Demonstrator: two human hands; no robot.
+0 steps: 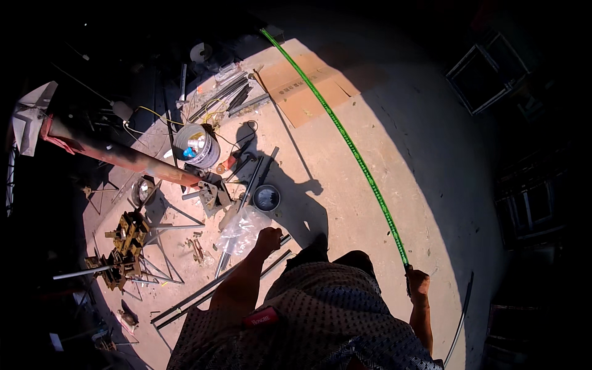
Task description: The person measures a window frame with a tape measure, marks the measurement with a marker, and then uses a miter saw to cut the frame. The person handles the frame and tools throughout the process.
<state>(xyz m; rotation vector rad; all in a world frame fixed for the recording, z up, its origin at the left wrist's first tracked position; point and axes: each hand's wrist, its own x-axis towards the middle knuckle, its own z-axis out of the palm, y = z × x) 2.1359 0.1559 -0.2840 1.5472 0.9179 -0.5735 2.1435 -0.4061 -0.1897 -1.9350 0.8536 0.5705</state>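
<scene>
My right hand [419, 282] at the lower right is closed around the near end of a long, narrow green strip [357, 158]. Light marks run along the strip, and its end turns dark at my fingers. From there it reaches away past a flat cardboard sheet [308, 92] to the far top of the view. My left hand [269, 240] is curled into a fist above the floor, beside a clear plastic sheet [239, 233] and dark bars [206, 297]. Whatever that fist holds, if anything, is hidden.
A round metal bowl [266, 198] and a white bucket [198, 148] with things inside stand ahead on the left. Beyond them lies a thick reddish pipe [132, 159]. Brownish metal clamps [128, 237] crowd the left side. Dark frames [490, 71] stand in shadow at the right.
</scene>
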